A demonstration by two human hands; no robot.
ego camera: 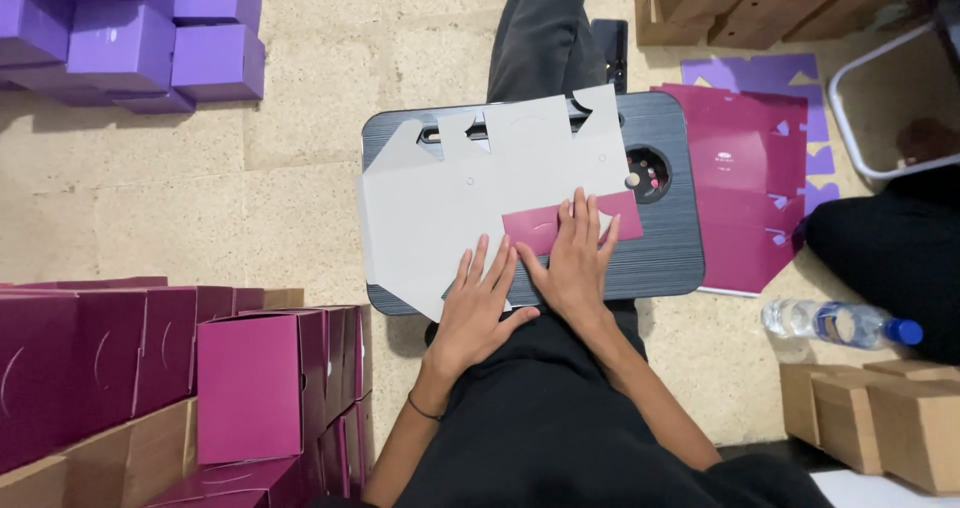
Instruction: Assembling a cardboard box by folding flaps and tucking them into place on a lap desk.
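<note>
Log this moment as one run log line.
left hand: flat on grey blank | right hand: pressing magenta flap | surface: lap desk

Flat grey box blank (470,193), magenta flap (545,226) folded over

Both forearms reach forward from the person's lap, bare to the elbow, the left wrist wearing a thin dark band. The left hand (480,303) lies palm down with fingers spread and straight, its thumb angled toward the other hand. The right hand (578,258) lies flat just beside it, slightly further forward, fingers extended and close together, neither grip closed around anything.
</note>
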